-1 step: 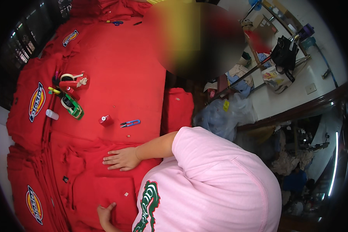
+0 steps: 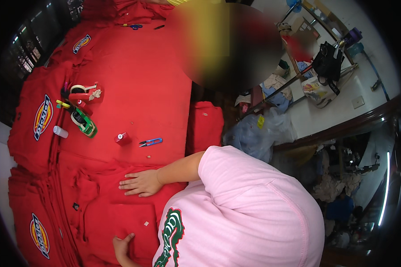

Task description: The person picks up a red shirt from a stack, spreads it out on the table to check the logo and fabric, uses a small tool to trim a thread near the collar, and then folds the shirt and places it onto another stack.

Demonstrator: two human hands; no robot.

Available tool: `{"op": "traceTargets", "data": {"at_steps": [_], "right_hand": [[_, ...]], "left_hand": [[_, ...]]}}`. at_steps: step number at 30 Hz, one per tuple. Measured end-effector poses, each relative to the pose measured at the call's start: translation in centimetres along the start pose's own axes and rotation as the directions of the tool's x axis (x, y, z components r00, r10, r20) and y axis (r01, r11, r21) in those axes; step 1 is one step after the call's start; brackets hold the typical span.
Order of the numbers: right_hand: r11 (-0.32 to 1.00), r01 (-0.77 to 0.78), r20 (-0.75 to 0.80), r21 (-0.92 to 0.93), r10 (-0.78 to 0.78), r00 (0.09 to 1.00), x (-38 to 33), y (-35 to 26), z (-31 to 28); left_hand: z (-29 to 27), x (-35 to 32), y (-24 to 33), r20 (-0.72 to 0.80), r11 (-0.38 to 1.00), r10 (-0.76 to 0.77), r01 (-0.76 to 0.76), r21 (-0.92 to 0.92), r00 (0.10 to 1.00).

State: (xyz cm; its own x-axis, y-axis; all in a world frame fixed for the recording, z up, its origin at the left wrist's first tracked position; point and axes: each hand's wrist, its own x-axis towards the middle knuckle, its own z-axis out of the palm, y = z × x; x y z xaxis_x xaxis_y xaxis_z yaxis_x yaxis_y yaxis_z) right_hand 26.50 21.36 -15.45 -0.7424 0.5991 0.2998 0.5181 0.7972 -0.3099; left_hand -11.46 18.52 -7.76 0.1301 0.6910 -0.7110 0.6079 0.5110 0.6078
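Fingers of the right hand (image 2: 140, 182) are lying flat and slightly spread, palm down, pressing on the topmost red cloth work garment (image 2: 133, 102) of the stack that is covering the table. That hand is resting just below the small blue-handled thread snips (image 2: 150, 142), on the near part of the garment, and the bare forearm is running back to a pink short-sleeved shirt (image 2: 249, 209). Compared with the earlier picture nothing is showing any shift: the hand is staying in the same spot with the same spread.

Well below the snips, the left hand (image 2: 122, 247) is touching the same garment at the lower edge of the view, thumb sticking up; I cannot tell how its other fingers are lying. It too is keeping its earlier place.

Just left of the snips a small red boxy object (image 2: 122, 139) is sitting on the cloth. Farther left of the snips a green tape dispenser (image 2: 85, 123) and a white stubby cylinder (image 2: 60, 131) are lying, all unmoved.
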Motion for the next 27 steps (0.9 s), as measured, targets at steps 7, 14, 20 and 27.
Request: {"op": "traceTargets", "data": {"at_steps": [7,14,20,27], "right_hand": [[1.000,0.005,0.004,-0.001,-0.005,1.000,0.0,0.0,-0.3],[0.999,-0.015,0.038,0.051,0.013,0.999,0.4,-0.4,-0.5],[0.999,-0.045,0.049,0.014,0.044,0.998,-0.3,-0.3,-1.1],[0.998,-0.060,0.149,-0.001,0.060,0.987,1.8,-0.7,-2.0]], "left_hand": [[0.8,-0.8,-0.8,0.033,0.972,0.082,-0.073,-0.223,0.996],[0.7,-6.6,2.1,0.130,0.808,0.232,-0.117,-0.577,0.964],[3.9,-8.2,-3.1,-0.384,0.355,0.257,-0.457,-0.816,0.887],[10.6,-5.6,-10.8,-0.395,0.217,-0.199,-0.353,-0.910,0.897]]}}
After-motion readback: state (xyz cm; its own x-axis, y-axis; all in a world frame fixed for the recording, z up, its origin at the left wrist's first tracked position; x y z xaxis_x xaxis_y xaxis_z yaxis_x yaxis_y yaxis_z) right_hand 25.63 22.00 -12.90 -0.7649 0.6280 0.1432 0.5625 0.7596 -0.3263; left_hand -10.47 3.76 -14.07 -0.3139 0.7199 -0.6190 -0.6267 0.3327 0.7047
